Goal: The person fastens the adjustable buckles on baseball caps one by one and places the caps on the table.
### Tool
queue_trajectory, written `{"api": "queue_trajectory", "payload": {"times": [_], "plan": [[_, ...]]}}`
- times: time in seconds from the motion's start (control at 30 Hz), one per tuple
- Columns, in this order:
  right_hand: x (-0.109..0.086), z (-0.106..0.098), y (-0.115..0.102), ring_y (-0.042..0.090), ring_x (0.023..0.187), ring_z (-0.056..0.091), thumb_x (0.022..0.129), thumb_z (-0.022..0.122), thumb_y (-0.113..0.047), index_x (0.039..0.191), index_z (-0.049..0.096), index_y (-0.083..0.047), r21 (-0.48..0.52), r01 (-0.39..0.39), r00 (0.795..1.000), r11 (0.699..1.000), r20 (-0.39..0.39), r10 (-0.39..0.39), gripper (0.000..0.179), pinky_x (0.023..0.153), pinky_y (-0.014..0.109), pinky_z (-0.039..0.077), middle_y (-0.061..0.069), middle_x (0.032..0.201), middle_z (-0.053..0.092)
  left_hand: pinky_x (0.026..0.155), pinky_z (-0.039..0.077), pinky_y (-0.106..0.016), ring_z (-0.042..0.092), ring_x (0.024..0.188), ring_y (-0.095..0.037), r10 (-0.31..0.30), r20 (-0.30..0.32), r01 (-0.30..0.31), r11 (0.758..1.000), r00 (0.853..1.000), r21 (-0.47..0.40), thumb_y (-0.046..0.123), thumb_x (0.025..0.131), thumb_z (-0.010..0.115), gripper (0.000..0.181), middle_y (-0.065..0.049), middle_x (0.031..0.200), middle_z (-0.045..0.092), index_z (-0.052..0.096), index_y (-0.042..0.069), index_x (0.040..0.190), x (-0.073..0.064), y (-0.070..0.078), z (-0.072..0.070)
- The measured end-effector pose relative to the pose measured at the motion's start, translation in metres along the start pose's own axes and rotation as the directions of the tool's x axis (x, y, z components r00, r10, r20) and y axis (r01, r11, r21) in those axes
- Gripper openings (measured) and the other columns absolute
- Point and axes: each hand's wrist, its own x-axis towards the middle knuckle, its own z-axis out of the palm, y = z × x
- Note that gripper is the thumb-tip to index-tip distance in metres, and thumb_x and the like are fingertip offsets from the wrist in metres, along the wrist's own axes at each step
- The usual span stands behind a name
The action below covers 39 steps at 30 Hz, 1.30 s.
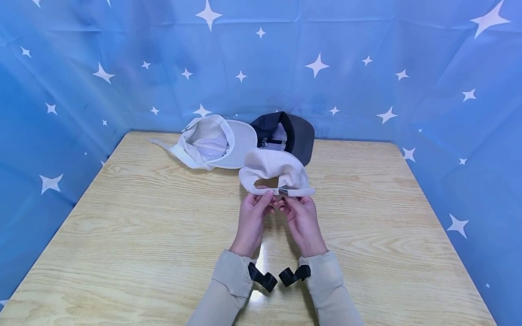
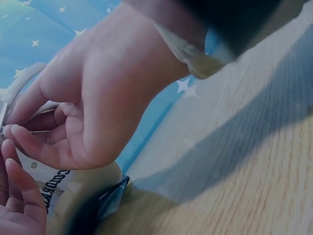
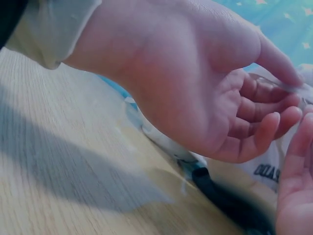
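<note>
Hands (image 1: 253, 219) (image 1: 302, 219) close together, pinching cap strap (image 1: 301, 192)

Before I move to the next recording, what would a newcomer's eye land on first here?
Probably the pale cap near the middle of the head view, its rear strap pinched between the left hand and the right hand. Next come the white cap behind it to the left and the black cap just behind it, both on the wooden table. The star-patterned blue backdrop fills the space beyond.
</note>
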Motion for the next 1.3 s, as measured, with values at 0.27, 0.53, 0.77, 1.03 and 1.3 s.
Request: {"api": "queue_trajectory", "payload": {"times": [0.27, 0.53, 0.77, 1.03, 1.3], "plan": [[-0.0008, 0.0002, -0.0009, 0.011, 0.064, 0.058, 0.085, 0.056, 0.000, 0.097, 0.052, -0.001, 0.003, -0.008, 1.000, 1.000, 0.004, 0.008, 0.013, 0.057, 0.018, 0.048, 0.005, 0.083, 0.060, 0.061, 0.044, -0.024, 0.056, 0.070, -0.014, 0.003, -0.011, -0.003, 1.000, 1.000, -0.011, 0.019, 0.082, 0.065, 0.020, -0.004, 0.080, 0.058, 0.055, 0.006, 0.094, 0.0002, 0.0009, -0.0006], [-0.0008, 0.0001, 0.0003, 0.012, 0.065, 0.059, 0.086, 0.053, 0.002, 0.098, 0.050, -0.001, 0.000, -0.018, 1.000, 1.000, 0.022, 0.018, 0.013, 0.057, 0.019, 0.048, 0.006, 0.084, 0.060, 0.062, 0.044, -0.026, 0.056, 0.070, -0.015, -0.010, -0.024, 0.010, 1.000, 1.000, 0.004, 0.020, 0.082, 0.065, 0.019, -0.004, 0.079, 0.059, 0.056, 0.007, 0.091, 0.0006, 0.0019, -0.0010], [-0.0008, 0.0001, 0.0014, 0.011, 0.065, 0.059, 0.086, 0.053, 0.003, 0.097, 0.051, -0.002, -0.006, -0.012, 1.000, 1.000, 0.019, 0.012, 0.013, 0.057, 0.019, 0.048, 0.005, 0.084, 0.060, 0.062, 0.044, -0.024, 0.055, 0.070, -0.014, -0.001, -0.017, 0.001, 1.000, 1.000, 0.009, 0.019, 0.082, 0.065, 0.018, -0.003, 0.079, 0.059, 0.057, 0.007, 0.091, 0.0003, 0.0018, -0.0008], [-0.0007, 0.0012, 0.0018, 0.011, 0.065, 0.059, 0.085, 0.053, 0.005, 0.095, 0.053, -0.001, -0.032, -0.005, 1.000, 0.999, 0.005, 0.005, 0.012, 0.058, 0.018, 0.048, 0.006, 0.083, 0.060, 0.061, 0.044, -0.025, 0.055, 0.068, -0.012, -0.002, -0.028, 0.004, 0.998, 1.000, 0.057, 0.017, 0.082, 0.065, 0.015, -0.002, 0.078, 0.059, 0.058, 0.006, 0.090, 0.0005, 0.0002, 0.0010], [-0.0016, 0.0015, 0.0018, 0.013, 0.068, 0.060, 0.086, 0.054, 0.000, 0.098, 0.054, 0.000, -0.034, -0.018, 0.999, 0.999, 0.042, 0.020, 0.012, 0.061, 0.020, 0.049, 0.008, 0.086, 0.061, 0.060, 0.045, -0.023, 0.055, 0.066, -0.011, 0.013, -0.035, -0.010, 0.996, 0.999, 0.086, 0.019, 0.081, 0.066, 0.018, -0.002, 0.078, 0.059, 0.058, 0.005, 0.090, 0.0013, -0.0014, 0.0006]]}}
